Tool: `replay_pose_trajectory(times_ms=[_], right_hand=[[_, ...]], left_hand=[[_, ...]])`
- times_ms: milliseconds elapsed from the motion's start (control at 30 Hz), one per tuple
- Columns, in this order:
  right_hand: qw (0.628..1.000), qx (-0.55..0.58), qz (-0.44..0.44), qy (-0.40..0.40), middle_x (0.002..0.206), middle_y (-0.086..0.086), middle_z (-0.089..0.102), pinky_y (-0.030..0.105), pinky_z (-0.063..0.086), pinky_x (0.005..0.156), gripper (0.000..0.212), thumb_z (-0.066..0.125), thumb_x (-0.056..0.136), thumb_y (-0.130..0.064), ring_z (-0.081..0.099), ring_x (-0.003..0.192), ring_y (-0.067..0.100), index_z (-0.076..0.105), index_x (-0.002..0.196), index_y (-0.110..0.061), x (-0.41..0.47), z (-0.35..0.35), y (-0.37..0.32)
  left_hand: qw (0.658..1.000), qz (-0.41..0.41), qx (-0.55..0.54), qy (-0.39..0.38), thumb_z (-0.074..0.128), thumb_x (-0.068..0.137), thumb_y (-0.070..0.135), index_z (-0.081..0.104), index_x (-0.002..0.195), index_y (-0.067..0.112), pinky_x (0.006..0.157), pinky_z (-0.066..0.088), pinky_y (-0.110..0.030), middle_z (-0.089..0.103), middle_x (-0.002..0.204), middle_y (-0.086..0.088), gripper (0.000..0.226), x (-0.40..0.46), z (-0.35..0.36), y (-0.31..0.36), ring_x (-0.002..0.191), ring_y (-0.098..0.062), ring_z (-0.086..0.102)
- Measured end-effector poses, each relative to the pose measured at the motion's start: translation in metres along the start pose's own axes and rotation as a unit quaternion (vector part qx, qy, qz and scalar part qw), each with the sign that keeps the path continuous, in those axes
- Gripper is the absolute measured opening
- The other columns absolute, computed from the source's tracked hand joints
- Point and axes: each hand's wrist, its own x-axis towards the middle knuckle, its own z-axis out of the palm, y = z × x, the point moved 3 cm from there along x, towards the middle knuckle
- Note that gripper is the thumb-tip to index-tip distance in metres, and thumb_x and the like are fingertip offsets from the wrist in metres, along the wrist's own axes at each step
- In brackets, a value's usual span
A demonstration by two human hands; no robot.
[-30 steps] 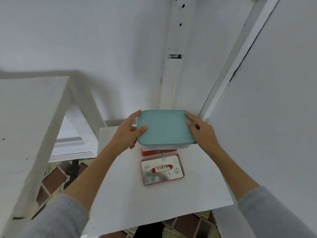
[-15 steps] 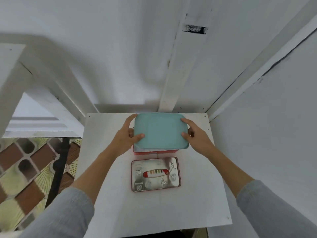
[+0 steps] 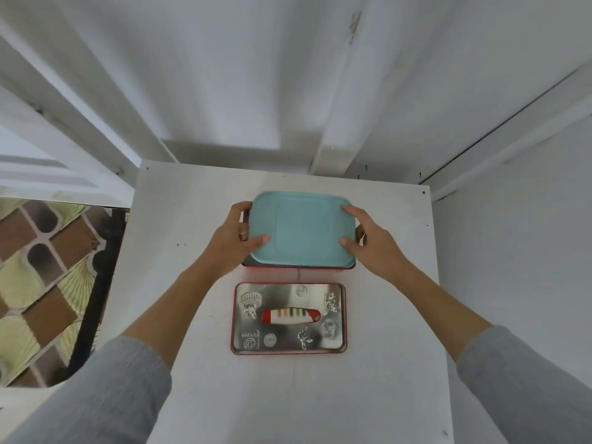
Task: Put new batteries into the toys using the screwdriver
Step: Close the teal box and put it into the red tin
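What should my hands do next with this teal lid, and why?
Probably lift the teal lid clear and set it aside. Both the left hand and the right hand grip its ends over the red box, whose contents are hidden, and no screwdriver or batteries show yet.

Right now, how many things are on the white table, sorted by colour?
Teal: 1, the teal lid, gripped by the left hand and right hand
Red: 1, the red box under it
Silver: 1, the silver tin lid
Striped: 1, the striped toy on the tin lid
Total: 4
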Motion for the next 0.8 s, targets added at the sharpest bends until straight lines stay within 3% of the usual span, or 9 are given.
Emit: replay_pose_trajectory(times_ms=[133, 267, 433, 567, 667, 800], right_hand=[[1.000, -0.011, 0.013, -0.020, 0.089, 0.005, 0.050, 0.026, 0.039, 0.073, 0.063, 0.060, 0.088, -0.018, 0.049, 0.081, 0.019, 0.030, 0.142, -0.026, 0.004, 0.010, 0.010], [0.999, -0.019, 0.021, -0.018, 0.096, 0.004, 0.049, 0.025, 0.039, 0.075, 0.063, 0.059, 0.089, -0.020, 0.048, 0.086, 0.018, 0.028, 0.143, -0.026, 0.009, 0.015, 0.016], [0.998, -0.037, 0.042, 0.018, 0.102, 0.005, 0.053, 0.037, 0.047, 0.085, 0.059, 0.062, 0.087, -0.022, 0.052, 0.093, 0.023, 0.036, 0.140, -0.026, 0.013, 0.024, 0.021], [0.997, -0.020, 0.063, 0.026, 0.120, 0.009, 0.056, 0.043, 0.047, 0.091, 0.065, 0.068, 0.082, -0.021, 0.053, 0.107, 0.026, 0.038, 0.139, -0.027, 0.013, 0.034, 0.026], [0.996, -0.047, 0.066, 0.031, 0.122, 0.009, 0.054, 0.041, 0.045, 0.090, 0.068, 0.069, 0.082, -0.024, 0.050, 0.110, 0.026, 0.034, 0.141, -0.029, 0.012, 0.036, 0.027], [0.993, -0.110, 0.049, 0.017, 0.122, 0.007, 0.051, 0.038, 0.041, 0.084, 0.066, 0.062, 0.087, -0.028, 0.044, 0.114, 0.025, 0.027, 0.143, -0.029, 0.009, 0.036, 0.024]], left_hand=[[1.000, -0.013, 0.001, -0.002, 0.068, 0.087, 0.019, 0.029, 0.140, 0.023, 0.087, 0.055, -0.045, 0.053, 0.131, -0.009, 0.066, 0.004, 0.006, -0.013, 0.110, -0.032, 0.058], [0.999, -0.003, 0.031, 0.008, 0.066, 0.089, 0.022, 0.029, 0.139, 0.023, 0.088, 0.053, -0.042, 0.053, 0.128, -0.004, 0.062, 0.009, 0.010, -0.018, 0.108, -0.028, 0.056], [0.995, 0.009, 0.097, 0.037, 0.066, 0.088, 0.028, 0.030, 0.141, 0.019, 0.077, 0.052, -0.036, 0.049, 0.083, 0.005, 0.065, 0.008, 0.010, -0.022, 0.085, -0.023, 0.055], [0.993, 0.000, 0.118, 0.009, 0.075, 0.081, 0.024, 0.026, 0.146, 0.020, 0.077, 0.049, -0.031, 0.056, 0.089, 0.001, 0.081, 0.008, 0.004, -0.025, 0.084, -0.022, 0.058], [0.990, -0.008, 0.140, -0.030, 0.076, 0.080, 0.016, 0.020, 0.149, 0.018, 0.072, 0.046, -0.023, 0.059, 0.092, -0.002, 0.089, 0.009, 0.004, -0.024, 0.085, -0.022, 0.059], [0.990, 0.002, 0.140, -0.016, 0.079, 0.076, 0.013, 0.019, 0.149, 0.021, 0.066, 0.046, -0.018, 0.063, 0.087, -0.006, 0.095, 0.011, 0.003, -0.023, 0.077, -0.019, 0.060]])
